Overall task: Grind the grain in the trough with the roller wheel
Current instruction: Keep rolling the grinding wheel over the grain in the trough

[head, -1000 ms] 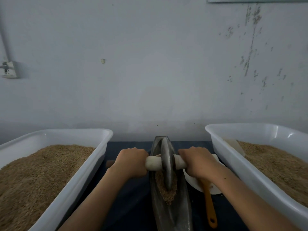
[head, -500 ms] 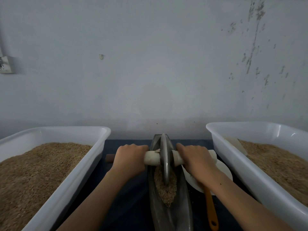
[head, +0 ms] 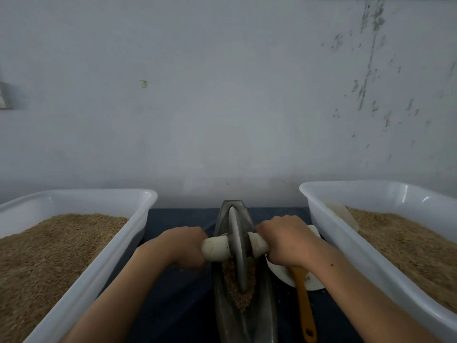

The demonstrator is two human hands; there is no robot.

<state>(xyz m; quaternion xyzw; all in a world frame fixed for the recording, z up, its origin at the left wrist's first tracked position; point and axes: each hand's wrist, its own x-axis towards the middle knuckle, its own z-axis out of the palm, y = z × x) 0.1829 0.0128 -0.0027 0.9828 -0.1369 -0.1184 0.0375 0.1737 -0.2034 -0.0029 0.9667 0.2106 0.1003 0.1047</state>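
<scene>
Fingers (head: 190,233) of both hands clamp the roller wheel's (head: 238,246) handle ends.

The long boat-shaped grey metal trough (head: 262,315) at lower centre looks dull and worn, with a faint sheen. The thin grey metal roller wheel (head: 238,248) in it is smooth and matt; its pale axle handle (head: 216,248) looks like unvarnished wood. The brown grain (head: 238,290) is coarse and granular. The two white plastic tubs at lower left (head: 118,258) and lower right (head: 329,231) are glossy and slightly translucent. The upper frame's pale plaster wall (head: 222,95) is matt and chipped.
</scene>
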